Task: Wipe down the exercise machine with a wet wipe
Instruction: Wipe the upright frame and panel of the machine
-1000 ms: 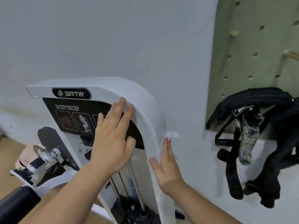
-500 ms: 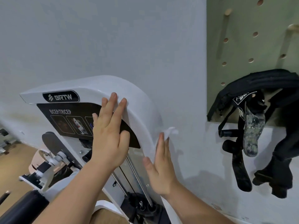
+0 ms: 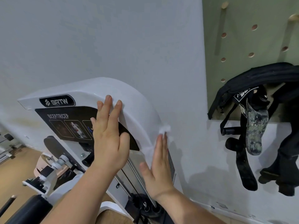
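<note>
The step in hand looks like wiping the white shroud (image 3: 137, 104) of the BRTW biceps/triceps machine, on its outer curved edge. The right hand (image 3: 159, 162) lies flat against that edge at about 5 o'clock from the frame's centre. Its fingers are straight and together, pressing the wet wipe (image 3: 164, 128) to the surface rather than curling round it. A crumpled white tuft of the wipe pokes out at the 12 o'clock end of the fingertips, and a little more shows along the hand's 9 o'clock side.

The left hand (image 3: 110, 143) is also flat and unclenched, holding nothing. Its palm rests over the black exercise placard (image 3: 68, 125) and its fingertips touch the shroud's front lip, apparently to brace.

At 2 to 3 o'clock, black straps (image 3: 258, 81) hang from a green pegboard (image 3: 242, 46), well apart from the hands.

The next stroke likely calls for firm palm pressure, so the wipe slides along the curve with the hand instead of bunching or slipping out.
</note>
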Motion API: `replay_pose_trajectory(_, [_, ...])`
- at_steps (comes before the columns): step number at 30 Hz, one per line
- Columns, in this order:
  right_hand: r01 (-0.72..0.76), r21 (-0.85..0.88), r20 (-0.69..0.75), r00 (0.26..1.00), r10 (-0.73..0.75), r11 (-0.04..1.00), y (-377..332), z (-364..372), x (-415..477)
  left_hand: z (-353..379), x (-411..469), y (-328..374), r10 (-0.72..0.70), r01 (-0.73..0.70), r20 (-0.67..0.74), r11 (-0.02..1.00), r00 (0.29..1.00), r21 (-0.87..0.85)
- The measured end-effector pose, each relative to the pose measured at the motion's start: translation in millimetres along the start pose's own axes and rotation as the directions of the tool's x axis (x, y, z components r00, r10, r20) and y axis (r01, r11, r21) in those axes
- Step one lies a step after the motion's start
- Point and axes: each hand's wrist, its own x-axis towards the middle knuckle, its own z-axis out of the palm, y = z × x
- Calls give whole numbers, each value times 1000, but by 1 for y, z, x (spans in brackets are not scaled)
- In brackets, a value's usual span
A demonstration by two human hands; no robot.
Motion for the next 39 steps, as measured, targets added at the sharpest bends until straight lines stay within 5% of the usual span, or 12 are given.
replay_pose_trajectory(3, [-259, 105, 98, 963, 250, 960, 12, -4, 6, 0, 0, -1, 10, -10, 8, 999, 1000, -46])
replay_pose_trajectory(5, [-299, 167, 92, 953, 287, 940, -4, -14, 39, -2, -1, -3, 13, -12, 17, 996, 1000, -86])
replay_pose_trajectory(11, [225, -53, 63, 973, -222, 973, -62, -20, 70, -9, 0, -7, 59, -55, 25, 986, 998, -156])
replay_pose_trajectory(13, [266, -49, 18, 964, -265, 963, -37, -12, 43, -9, -1, -7, 59, -54, 22, 985, 998, -166])
replay_pose_trajectory(16, [-49, 52, 46, 998, 47, 997, 16, 1, -7, -6, -2, -3, 24, -19, 25, 981, 999, -194])
replay_pose_trajectory(18, [-322, 102, 146, 941, 306, 941, 32, 0, -16, -5, -2, -2, 23, -17, 30, 979, 999, -202])
replay_pose_trajectory(20, [-434, 198, 185, 897, 402, 879, 26, -9, 2, -3, -1, -3, 21, -14, 28, 977, 999, -212])
replay_pose_trajectory(24, [-131, 163, 89, 989, 118, 978, -29, -20, 60, -3, -1, -4, 23, -19, 14, 973, 1000, -230])
replay_pose_trajectory(28, [278, -139, 111, 958, -264, 951, -39, -21, 56, -8, -1, -8, 40, -30, 36, 969, 999, -244])
replay_pose_trajectory(32, [196, -331, 312, 946, -90, 923, 26, -22, 1, -10, -1, -10, 57, -43, 45, 966, 997, -255])
replay_pose_trajectory(35, [134, -346, 317, 948, -18, 929, 37, -19, -19, -6, -1, -6, 18, -7, 37, 956, 999, -294])
replay_pose_trajectory(39, [361, -330, 212, 929, -305, 872, -4, -18, 34, -3, -1, -3, 7, 4, 33, 948, 999, -318])
